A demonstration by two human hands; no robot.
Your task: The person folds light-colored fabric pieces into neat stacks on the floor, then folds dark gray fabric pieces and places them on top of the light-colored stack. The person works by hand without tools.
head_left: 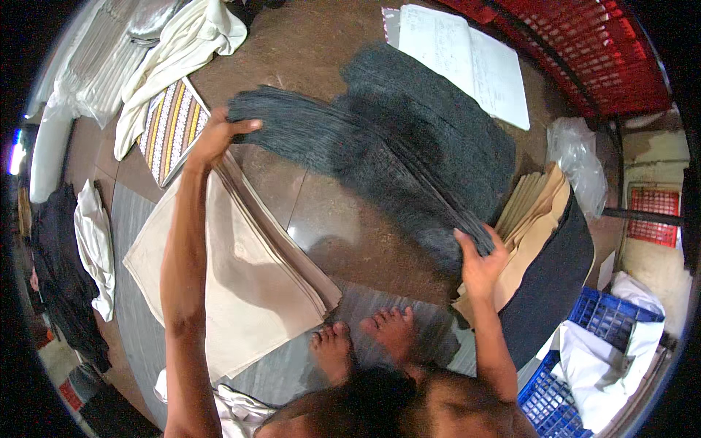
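A thick stack of dark grey fabric pieces is lifted and stretched across the middle of the view. My left hand grips its far left corner, arm stretched out. My right hand clutches the stack's near right end, just above a pile of beige and dark fabric at the right. Below the left arm lies a stack of cream fabric pieces on the brown floor. My bare feet rest on a grey striped mat.
An open white notebook lies on the floor at the back. A striped cloth and white cloths sit back left. Red crates stand back right, a blue crate with white cloth front right, a clear plastic bag nearby.
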